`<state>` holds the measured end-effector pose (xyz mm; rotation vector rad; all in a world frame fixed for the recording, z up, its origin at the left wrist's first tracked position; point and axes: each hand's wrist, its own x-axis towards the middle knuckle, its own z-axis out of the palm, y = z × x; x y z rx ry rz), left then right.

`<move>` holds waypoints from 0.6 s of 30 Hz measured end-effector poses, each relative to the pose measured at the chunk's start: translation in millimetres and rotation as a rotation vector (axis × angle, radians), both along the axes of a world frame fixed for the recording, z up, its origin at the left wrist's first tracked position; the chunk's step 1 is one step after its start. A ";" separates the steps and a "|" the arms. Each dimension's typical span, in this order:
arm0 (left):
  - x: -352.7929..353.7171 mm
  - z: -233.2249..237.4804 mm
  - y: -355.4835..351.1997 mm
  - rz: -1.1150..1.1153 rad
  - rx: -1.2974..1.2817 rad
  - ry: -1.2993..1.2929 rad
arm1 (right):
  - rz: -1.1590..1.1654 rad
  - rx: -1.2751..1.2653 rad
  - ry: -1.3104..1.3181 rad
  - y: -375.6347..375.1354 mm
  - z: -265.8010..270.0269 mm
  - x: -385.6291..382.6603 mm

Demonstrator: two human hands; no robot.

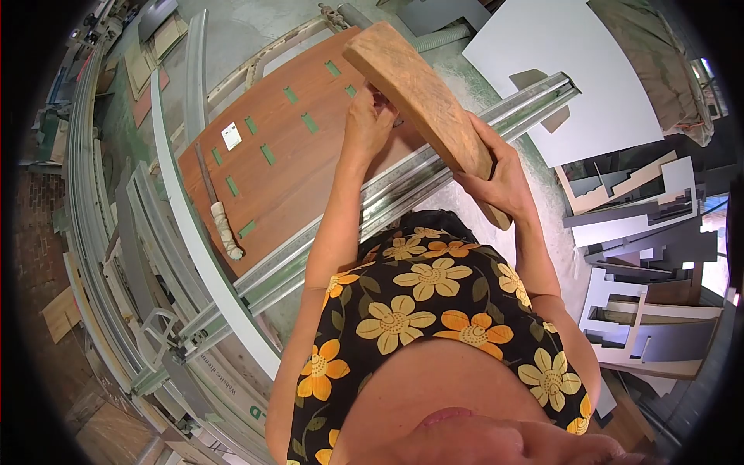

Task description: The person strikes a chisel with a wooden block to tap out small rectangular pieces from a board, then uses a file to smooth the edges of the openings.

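A long, thick wooden block rises slantwise in front of me, its far end over the brown wood-grain panel. My right hand is closed around its lower part, thumb on the near side. My left hand is beside the block's far half, above the panel, with its fingers curled together; the block partly covers the fingertips, and I cannot tell what they hold. Short green strips and a white label dot the panel. To the left lies a thin rod with a wrapped handle.
A metal rail crosses between my body and the panel. A long white strip runs along the left, near stacked metal profiles. At the right are a large white sheet and several cut board offcuts.
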<state>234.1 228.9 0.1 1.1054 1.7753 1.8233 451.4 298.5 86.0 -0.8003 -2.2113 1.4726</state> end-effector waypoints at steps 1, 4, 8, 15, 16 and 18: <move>-1.5 2.3 0.1 0.002 -0.006 -0.002 | 0.016 0.022 0.007 1.8 -1.8 1.0; -2.1 14.9 -6.4 0.006 -0.023 -0.002 | 0.044 0.068 0.037 1.3 -0.5 1.8; -12.6 7.7 -6.2 0.033 -0.105 -0.035 | 0.037 -0.003 0.005 3.9 -4.6 0.3; -19.1 -2.4 -6.9 0.027 -0.154 -0.003 | 0.072 0.007 -0.001 -2.9 -4.5 -5.5; -18.8 -1.9 -7.1 0.031 -0.145 0.013 | 0.066 -0.004 -0.018 -4.8 -1.1 -7.2; -15.4 2.6 -7.7 0.052 -0.104 -0.010 | 0.068 -0.001 -0.011 -4.3 1.2 -8.8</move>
